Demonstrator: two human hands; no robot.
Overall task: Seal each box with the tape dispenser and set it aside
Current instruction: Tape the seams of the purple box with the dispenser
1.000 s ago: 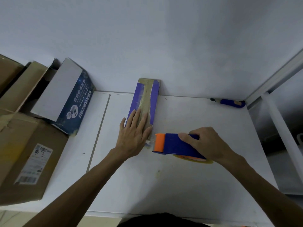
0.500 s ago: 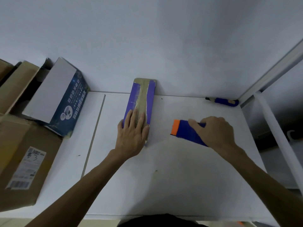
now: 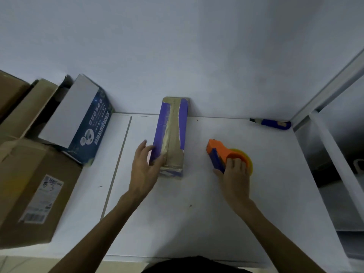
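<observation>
Boxes on the left: A large brown cardboard box [image 3: 29,190] sat at the left edge of the white counter [image 3: 177,223]. A dark blue and white printed box [image 3: 82,125] leaned just behind it. I could not tell if either was sealed.
Left hand: The left hand [image 3: 144,166] touched the near left side of the purple box. Its grip was wide, with straight fingers, and it held nothing.
Purple box: The long purple cardboard box [image 3: 171,134] lay flat in the middle of the counter, with its far end against the wall. Brown tape ran along its top and down over the near end.
Tape tool: The orange and blue plastic tape dispenser [image 3: 220,156] lay on the counter, near the purple box but not touching it.
Right hand: The right hand [image 3: 235,172] had its grip curled over the back of the dispenser.
Far right: A blue-handled knife [image 3: 271,124] lay by the wall.
Done: The taping of this box looked finished.
Left to do: The box was not yet set aside, and other boxes may have needed tape.
</observation>
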